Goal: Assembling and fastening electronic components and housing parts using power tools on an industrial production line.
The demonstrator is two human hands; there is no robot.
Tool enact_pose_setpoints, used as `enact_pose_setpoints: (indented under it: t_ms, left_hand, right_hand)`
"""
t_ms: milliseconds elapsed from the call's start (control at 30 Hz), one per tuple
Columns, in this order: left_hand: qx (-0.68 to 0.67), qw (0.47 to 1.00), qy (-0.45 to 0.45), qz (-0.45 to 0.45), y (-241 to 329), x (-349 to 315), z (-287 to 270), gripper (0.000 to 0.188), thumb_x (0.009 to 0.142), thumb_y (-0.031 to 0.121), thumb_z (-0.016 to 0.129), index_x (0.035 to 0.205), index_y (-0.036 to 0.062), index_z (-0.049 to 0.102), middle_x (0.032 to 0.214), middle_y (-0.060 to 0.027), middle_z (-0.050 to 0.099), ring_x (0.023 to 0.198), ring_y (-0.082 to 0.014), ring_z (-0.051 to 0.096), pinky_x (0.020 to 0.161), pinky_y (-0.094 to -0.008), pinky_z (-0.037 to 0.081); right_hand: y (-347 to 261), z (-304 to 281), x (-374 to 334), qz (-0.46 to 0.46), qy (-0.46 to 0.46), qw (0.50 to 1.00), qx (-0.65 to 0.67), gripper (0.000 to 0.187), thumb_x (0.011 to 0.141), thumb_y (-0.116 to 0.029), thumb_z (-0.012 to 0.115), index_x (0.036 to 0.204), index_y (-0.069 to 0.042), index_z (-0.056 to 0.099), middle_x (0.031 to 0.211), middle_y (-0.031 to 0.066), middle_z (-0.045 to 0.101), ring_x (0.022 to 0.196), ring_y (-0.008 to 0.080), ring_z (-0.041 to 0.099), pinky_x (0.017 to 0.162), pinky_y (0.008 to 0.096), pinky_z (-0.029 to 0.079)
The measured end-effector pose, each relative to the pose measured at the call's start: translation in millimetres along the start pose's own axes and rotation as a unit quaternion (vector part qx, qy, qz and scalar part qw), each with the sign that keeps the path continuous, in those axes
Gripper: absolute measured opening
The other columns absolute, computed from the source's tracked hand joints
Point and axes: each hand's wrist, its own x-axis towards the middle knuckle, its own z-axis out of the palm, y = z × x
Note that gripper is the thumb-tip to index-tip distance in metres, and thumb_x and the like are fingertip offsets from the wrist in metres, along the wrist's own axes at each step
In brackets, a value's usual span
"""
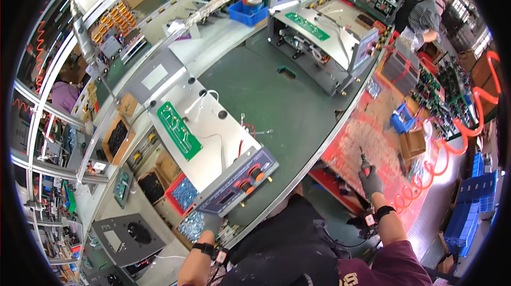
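Observation:
My right hand (372,182), in a grey glove, is closed round a power screwdriver (364,164), its thin bit pointing away from me over the red worktop. My left hand (212,224), also gloved, is low beside the front panel (234,184) of a metal chassis; its fingers are mostly hidden, so I cannot tell whether it grips the panel. The panel carries black and orange knobs. On the chassis's white metal sheet (210,121) lies a green circuit board (179,130). A second chassis (314,41) with a similar green board (307,26) stands farther off on the green bench.
A red coiled hose (462,131) hangs at right, ending near my right forearm. Screws fill a red bin (184,194) left of the chassis. A hanging screwdriver (85,41) is at upper left. A blue bin (248,13) stands at the back. Another person (423,17) is at far right.

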Motion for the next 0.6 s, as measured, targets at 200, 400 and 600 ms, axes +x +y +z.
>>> enact_pose_setpoints:
  t_ms: [200,400,600]
  left_hand:
    - [0.110,0.985,0.110,0.069,82.4,33.9,13.6,0.033,0.078,0.020,0.062,0.109,0.0076,0.064,0.103,-0.0170,0.065,0.095,-0.0360,0.062,0.083,-0.0437,0.048]
    - [-0.082,0.987,0.097,-0.102,221.4,94.7,39.3,0.043,0.080,0.041,0.060,0.093,0.0011,0.066,0.096,-0.0205,0.067,0.093,-0.0291,0.065,0.078,-0.0417,0.050]
    - [-0.032,0.986,0.000,0.167,277.9,124.7,47.2,0.038,0.080,0.021,0.058,0.117,0.0106,0.058,0.122,-0.0082,0.059,0.111,-0.0287,0.056,0.095,-0.0367,0.044]
  right_hand:
    - [11.0,-7.0,74.3,-0.040,0.033,0.992,-0.117,0.055,0.081,-0.044,0.062,0.118,-0.008,0.042,0.103,0.0197,0.058,0.088,0.0384,0.062,0.073,0.0465,0.050]
    - [0.5,-24.3,102.4,-0.192,0.105,0.951,-0.217,0.043,0.080,-0.036,0.063,0.110,-0.007,0.049,0.107,0.0196,0.053,0.100,0.0366,0.053,0.083,0.0464,0.044]
    - [-85.0,-36.4,103.0,-0.491,0.005,0.870,-0.043,0.028,0.079,-0.017,0.062,0.105,-0.008,0.056,0.093,0.0142,0.057,0.088,0.0330,0.056,0.075,0.0440,0.045]
